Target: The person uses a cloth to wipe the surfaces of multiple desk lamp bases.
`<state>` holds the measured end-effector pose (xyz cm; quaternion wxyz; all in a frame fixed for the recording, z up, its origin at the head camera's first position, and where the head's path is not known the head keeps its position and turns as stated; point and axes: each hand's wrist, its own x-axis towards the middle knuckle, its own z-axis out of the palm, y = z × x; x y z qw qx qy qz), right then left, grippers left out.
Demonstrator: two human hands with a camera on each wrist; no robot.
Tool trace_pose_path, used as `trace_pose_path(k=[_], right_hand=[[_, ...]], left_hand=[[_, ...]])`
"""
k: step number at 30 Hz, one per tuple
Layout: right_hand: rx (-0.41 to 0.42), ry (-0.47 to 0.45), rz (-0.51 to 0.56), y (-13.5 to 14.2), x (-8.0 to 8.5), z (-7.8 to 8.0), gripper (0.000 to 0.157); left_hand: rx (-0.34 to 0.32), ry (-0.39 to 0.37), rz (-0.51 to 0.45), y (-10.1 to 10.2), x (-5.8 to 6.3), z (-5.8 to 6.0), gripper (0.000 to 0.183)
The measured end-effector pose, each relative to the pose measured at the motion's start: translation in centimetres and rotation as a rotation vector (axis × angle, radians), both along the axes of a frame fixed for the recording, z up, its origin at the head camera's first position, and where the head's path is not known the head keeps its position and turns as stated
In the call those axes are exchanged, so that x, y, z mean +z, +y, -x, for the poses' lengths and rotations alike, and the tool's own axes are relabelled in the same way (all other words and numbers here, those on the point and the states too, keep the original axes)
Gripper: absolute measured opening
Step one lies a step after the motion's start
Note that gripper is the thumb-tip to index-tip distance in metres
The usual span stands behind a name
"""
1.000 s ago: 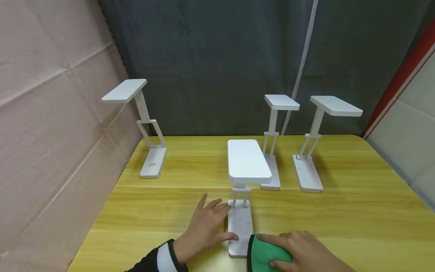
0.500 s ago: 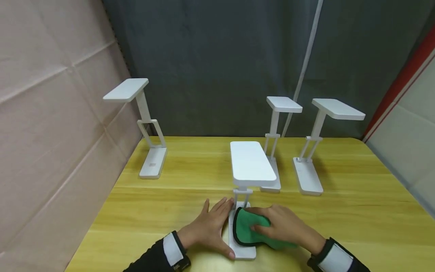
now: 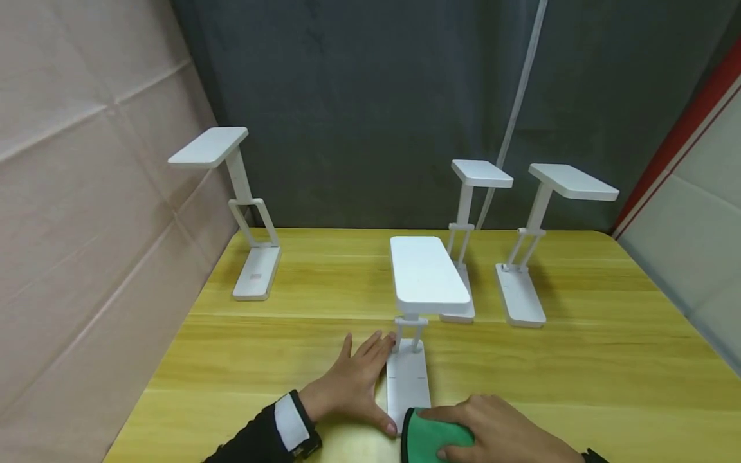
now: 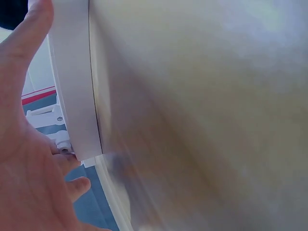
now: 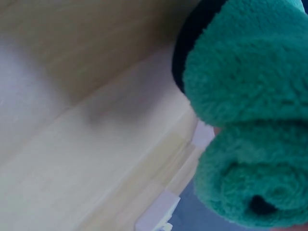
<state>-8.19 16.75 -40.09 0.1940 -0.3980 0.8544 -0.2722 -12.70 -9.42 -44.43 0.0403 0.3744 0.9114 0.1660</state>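
A white folding desk lamp [image 3: 408,381] stands near the table's front, its flat head raised over its base. My left hand [image 3: 349,384] lies along the left edge of that base, fingers spread and fairly straight. Its thumb [image 4: 36,21] touches the near end, while the fingertips reach the hinge end. My right hand [image 3: 500,432] holds a folded green cloth [image 3: 433,442] with a black border, at the near right corner of the base. In the right wrist view the plush, rolled folds of the cloth hide most of the fingers.
Behind stand three more white desk lamps: one [image 3: 256,275] at the back left, one [image 3: 482,173] partly hidden behind the front lamp, one [image 3: 520,294] further right. The wooden table [image 3: 324,283] meets a dark curtain [image 3: 347,116] at its far edge.
My right hand moved the cloth from the base's near right corner up onto its middle, then back toward me to the near corner. The left hand settled closer against the base's left edge.
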Motion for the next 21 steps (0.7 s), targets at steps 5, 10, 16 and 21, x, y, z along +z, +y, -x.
trace_pose_path(k=[5, 10, 16, 21], right_hand=[[0.051, 0.002, -0.019, -0.7, 1.0, 0.8, 0.037], [0.003, 0.145, 0.018, -2.0, 1.5, 3.4, 0.041], [-0.096, 0.273, 0.01, -4.2, 0.7, 5.4, 0.045], [-0.136, 0.271, -0.021, -4.6, 0.3, 5.1, 0.045]], left_hand=[[0.047, 0.007, 0.069, -0.2, 0.2, -0.1, 0.133], [0.083, 0.045, 0.147, -0.3, 0.1, -0.1, 0.131], [0.102, -0.073, 0.024, -0.3, 0.0, -0.2, 0.127], [0.103, -0.097, 0.017, -0.3, 0.2, -0.2, 0.125]])
